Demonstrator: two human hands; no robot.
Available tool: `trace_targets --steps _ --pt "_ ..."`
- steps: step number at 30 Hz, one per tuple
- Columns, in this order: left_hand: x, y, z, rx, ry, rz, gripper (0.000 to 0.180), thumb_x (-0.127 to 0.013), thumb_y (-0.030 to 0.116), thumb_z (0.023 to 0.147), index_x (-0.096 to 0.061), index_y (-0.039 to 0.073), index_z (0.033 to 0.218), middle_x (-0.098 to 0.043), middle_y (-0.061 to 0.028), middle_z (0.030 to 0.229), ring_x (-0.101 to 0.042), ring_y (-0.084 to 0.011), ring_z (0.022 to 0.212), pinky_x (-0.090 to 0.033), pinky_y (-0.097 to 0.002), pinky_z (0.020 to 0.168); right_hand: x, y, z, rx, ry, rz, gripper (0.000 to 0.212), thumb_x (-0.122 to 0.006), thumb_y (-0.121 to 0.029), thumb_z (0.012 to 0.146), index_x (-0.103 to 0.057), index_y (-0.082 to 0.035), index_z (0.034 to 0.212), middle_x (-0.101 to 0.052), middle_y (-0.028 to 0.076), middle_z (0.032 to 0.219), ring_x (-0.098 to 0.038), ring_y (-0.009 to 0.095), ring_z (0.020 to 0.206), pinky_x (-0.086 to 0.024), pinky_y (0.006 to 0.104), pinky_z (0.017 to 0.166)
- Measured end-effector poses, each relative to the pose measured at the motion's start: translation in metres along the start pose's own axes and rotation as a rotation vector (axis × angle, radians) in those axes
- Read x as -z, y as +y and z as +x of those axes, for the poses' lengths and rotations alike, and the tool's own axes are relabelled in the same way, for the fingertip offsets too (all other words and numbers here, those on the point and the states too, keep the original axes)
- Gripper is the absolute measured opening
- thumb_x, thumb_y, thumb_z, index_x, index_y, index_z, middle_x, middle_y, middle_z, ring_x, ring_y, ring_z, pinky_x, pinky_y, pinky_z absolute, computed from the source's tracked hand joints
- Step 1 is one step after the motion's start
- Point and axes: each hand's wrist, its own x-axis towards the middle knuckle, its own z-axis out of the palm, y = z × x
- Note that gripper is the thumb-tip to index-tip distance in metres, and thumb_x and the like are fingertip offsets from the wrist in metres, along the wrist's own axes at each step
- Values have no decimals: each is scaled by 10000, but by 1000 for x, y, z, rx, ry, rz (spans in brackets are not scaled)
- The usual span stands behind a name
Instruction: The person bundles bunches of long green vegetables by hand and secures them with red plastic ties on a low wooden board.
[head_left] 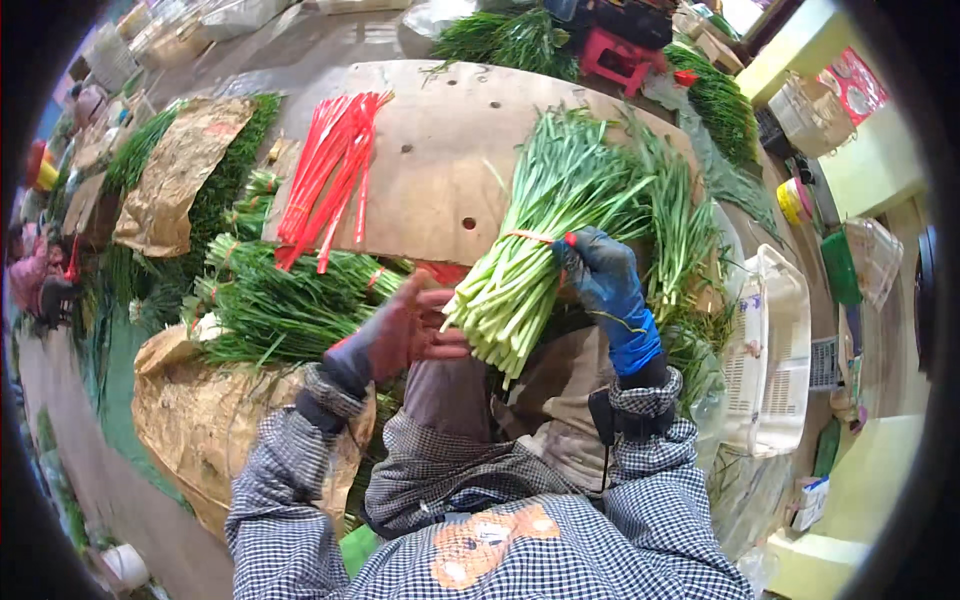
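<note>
Left hand released beside long green, pale-stemmed leafy bundle over brown wooden board's near edge, blue-gloved right hand grasping thin red tie, whose slackening could spill stalks.

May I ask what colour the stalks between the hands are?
The stalks are pale green, best in head view.

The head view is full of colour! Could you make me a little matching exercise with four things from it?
Things:
1. Long strips
2. Plastic crate
3. Right hand
4. Leafy bunch between the hands

Descriptions:
A. In a blue glove
B. Green, with pale stalk ends and a red tie around it
C. White, with slotted sides
D. Red, lying on the wooden board

Right pairs: 1-D, 2-C, 3-A, 4-B.
</note>
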Motion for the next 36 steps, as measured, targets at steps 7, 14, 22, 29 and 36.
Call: trace_targets --steps 7,14,22,29,36 --pt "-48 -82 33 31 -458 -460 627 -376 526 883 -394 43 1282 -523 -111 1195 -550 -223 1029 -437 -408 919 40 -30 -36 -45 116 281 144 -620 -133 807 -589 7 795 -513 137 643 -549 269 580 -424 326 532" --pt "-58 -119 29 -37 -260 -404 618 -380 514 884 -389 45 1286 -509 -110 1209 -533 -226 1046 -431 -409 925 47 -56 -108 -204 133 325 166 -611 -152 827 -566 -1 773 -506 149 647 -522 297 570 -406 338 526" --pt "-44 -38 56 -349 -51 -226 607 -384 500 886 -384 48 1290 -493 -110 1225 -515 -229 1066 -423 -410 931 43 -62 -144 -300 232 702 131 -605 -125 839 -599 5 842 -543 46 700 -500 121 651 -420 274 604" --pt "-22 74 59 -593 186 1 598 -388 488 887 -379 50 1294 -479 -109 1239 -498 -232 1084 -417 -411 936 25 -47 -139 -390 137 948 176 -577 -158 868 -617 0 935 -575 -17 782 -487 57 739 -421 234 654" --pt "6 182 65 -713 458 263 589 -392 477 889 -375 52 1298 -465 -108 1254 -482 -235 1101 -410 -412 941 23 -18 -51 -316 160 895 177 -581 -168 865 -633 1 852 -557 -20 685 -467 56 651 -408 244 584"
